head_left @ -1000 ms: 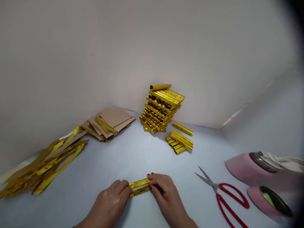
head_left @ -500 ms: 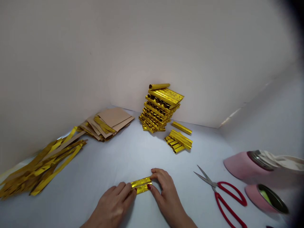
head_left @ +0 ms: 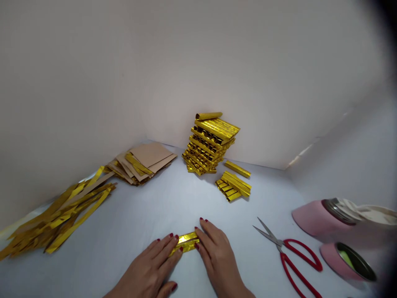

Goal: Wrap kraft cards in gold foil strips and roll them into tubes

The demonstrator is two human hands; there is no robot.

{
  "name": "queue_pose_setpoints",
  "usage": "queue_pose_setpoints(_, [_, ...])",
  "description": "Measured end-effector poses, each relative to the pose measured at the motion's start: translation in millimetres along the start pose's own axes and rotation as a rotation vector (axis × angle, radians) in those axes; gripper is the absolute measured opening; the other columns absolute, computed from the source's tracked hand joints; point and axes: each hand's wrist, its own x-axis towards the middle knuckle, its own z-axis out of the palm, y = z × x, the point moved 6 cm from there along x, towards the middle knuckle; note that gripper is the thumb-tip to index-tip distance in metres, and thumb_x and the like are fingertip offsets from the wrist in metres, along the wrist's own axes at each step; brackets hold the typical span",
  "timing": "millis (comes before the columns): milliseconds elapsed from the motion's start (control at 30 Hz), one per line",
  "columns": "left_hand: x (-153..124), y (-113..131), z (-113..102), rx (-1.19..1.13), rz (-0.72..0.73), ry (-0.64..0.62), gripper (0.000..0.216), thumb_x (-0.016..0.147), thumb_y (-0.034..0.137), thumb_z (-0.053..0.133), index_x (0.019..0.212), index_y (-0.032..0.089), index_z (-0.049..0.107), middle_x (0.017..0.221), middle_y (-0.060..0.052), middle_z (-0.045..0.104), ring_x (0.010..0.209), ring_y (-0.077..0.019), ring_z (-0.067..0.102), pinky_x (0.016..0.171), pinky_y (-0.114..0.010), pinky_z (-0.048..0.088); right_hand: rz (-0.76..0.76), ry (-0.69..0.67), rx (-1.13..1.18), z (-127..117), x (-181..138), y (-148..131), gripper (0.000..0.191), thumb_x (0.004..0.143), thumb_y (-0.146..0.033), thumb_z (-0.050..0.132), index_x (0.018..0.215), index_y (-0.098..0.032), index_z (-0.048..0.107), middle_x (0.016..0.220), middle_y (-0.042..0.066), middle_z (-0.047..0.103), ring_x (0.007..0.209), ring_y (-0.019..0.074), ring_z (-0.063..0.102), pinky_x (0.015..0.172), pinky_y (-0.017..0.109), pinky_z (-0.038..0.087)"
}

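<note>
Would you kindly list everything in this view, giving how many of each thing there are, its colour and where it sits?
tall foil-strip stack: one, gold, crisscrossed against the back wall
loose rolled strip: one, gold, atop the tall stack
low foil-strip stack: one, gold, in front of the tall stack
single foil strip: one, gold, beside the low stack
cardboard pieces: several, tan, in a pile at back left
long foil strips: many, gold, heaped at left
scissors: one pair, red handles, at right
pink canisters: two, metal rims, far right
white surface: one, under everything
folded foil strip: one, gold, between the hands
left hand: one, red nails, pressing the strip's left end
right hand: one, red nails, pressing the strip's right end
</note>
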Motion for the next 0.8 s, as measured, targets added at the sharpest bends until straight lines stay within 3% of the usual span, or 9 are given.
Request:
queue_pose_setpoints(67, [0,-1,2,-0.022,-0.008,0.009,0.057,0.086,0.026,0.058,0.139,0.018,0.040,0.140,-0.012,0.045,0.123,-0.0294,0.049,0.094,-0.042,0.049,-0.111,-0.062,-0.066,4,-2,-11,0.044,0.089,-0.014,0.046,0.133,-0.014,0.046,0.135,0.013,0.052,0.123,0.0280,0.049,0.094,0.047,0.045])
queue_pose_setpoints(167, [0,-2,4,-0.051,-0.020,0.047,0.061,0.088,0.027,0.057,0.144,0.020,0.032,0.142,-0.010,0.043,0.125,-0.0276,0.047,0.095,-0.040,0.047,-0.254,-0.221,-0.073,13,-6,-23,0.058,0.089,-0.031,0.051,0.141,-0.010,0.034,0.142,0.014,0.041,0.128,0.0294,0.042,0.098,0.052,0.041])
queue_pose_setpoints(267, [-2,-4,3,-0.061,-0.016,0.052,0.064,0.090,0.030,0.055,0.146,0.021,0.027,0.143,-0.009,0.042,0.126,-0.0261,0.046,0.098,-0.039,0.045,-0.254,-0.351,-0.079,19,-5,-24,0.066,0.087,-0.041,0.054,0.142,-0.010,0.032,0.145,0.014,0.033,0.130,0.0303,0.040,0.098,0.054,0.042])
queue_pose_setpoints(400, [-13,-8,-1,-0.032,0.014,-0.002,0.065,0.092,0.038,0.054,0.147,0.020,0.023,0.143,-0.007,0.041,0.127,-0.0245,0.044,0.100,-0.037,0.041,-0.239,-0.432,-0.091,21,-4,-23,0.066,0.087,-0.038,0.055,0.142,-0.009,0.032,0.146,0.013,0.029,0.130,0.0312,0.039,0.097,0.056,0.042])
queue_pose_setpoints(600, [-37,-14,-2,0.032,-0.049,0.026,0.062,0.093,0.037,0.052,0.146,0.022,0.025,0.140,-0.005,0.045,0.125,-0.0228,0.048,0.099,-0.033,0.041,-0.238,-0.418,-0.096,19,-3,-24,0.067,0.085,-0.033,0.057,0.142,-0.009,0.032,0.146,0.013,0.029,0.130,0.0319,0.039,0.096,0.057,0.043])
queue_pose_setpoints(700, [-35,-19,0,0.062,-0.081,0.022,0.057,0.094,0.039,0.049,0.145,0.023,0.029,0.141,-0.005,0.044,0.126,-0.0237,0.047,0.101,-0.037,0.039,-0.252,-0.372,-0.120,16,-3,-25,0.067,0.085,-0.034,0.056,0.142,-0.008,0.031,0.145,0.013,0.031,0.128,0.0323,0.042,0.093,0.056,0.046])
queue_pose_setpoints(800, [-22,-31,1,0.087,-0.156,0.046,0.049,0.096,0.039,0.045,0.142,0.023,0.036,0.141,-0.006,0.045,0.127,-0.0245,0.045,0.105,-0.042,0.032,-0.262,-0.255,-0.153,16,-9,-27,0.075,0.088,-0.041,0.053,0.147,-0.010,0.018,0.141,0.015,0.039,0.121,0.0329,0.050,0.086,0.053,0.050])
